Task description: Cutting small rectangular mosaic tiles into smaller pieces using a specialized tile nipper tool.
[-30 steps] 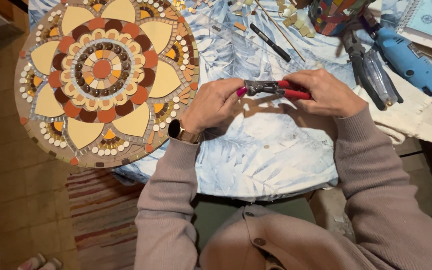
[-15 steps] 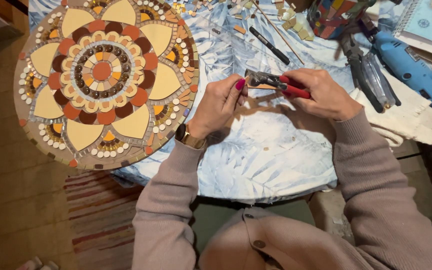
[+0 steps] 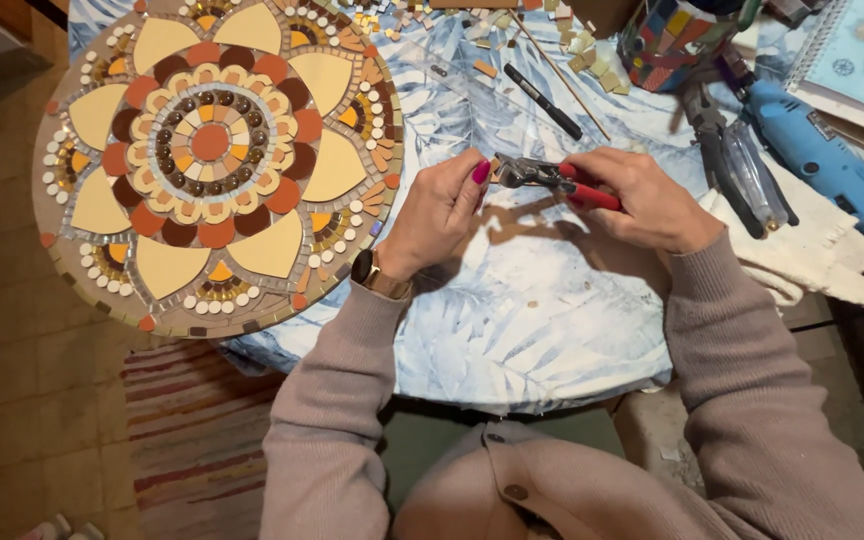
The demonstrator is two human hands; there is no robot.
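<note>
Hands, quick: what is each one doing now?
Left hand: fingertips pinch a small tile piece at the nippers' head.
Right hand: closed on red-handled nippers.

We cannot make out the tiny piece at the nose of the red-handled metal nippers (image 3: 552, 180); right hand (image 3: 642, 200) hides their handles. Beyond it, spiral-bound notebook (image 3: 852, 60) cut off.

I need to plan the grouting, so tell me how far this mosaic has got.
Mostly laid: the round mosaic is filled with petals and dots across nearly its whole face. In hand: the right hand grips red-handled nippers, while the left hand holds a small tile piece at their jaws. Left: loose tile pieces lie unplaced on the cloth.
</note>
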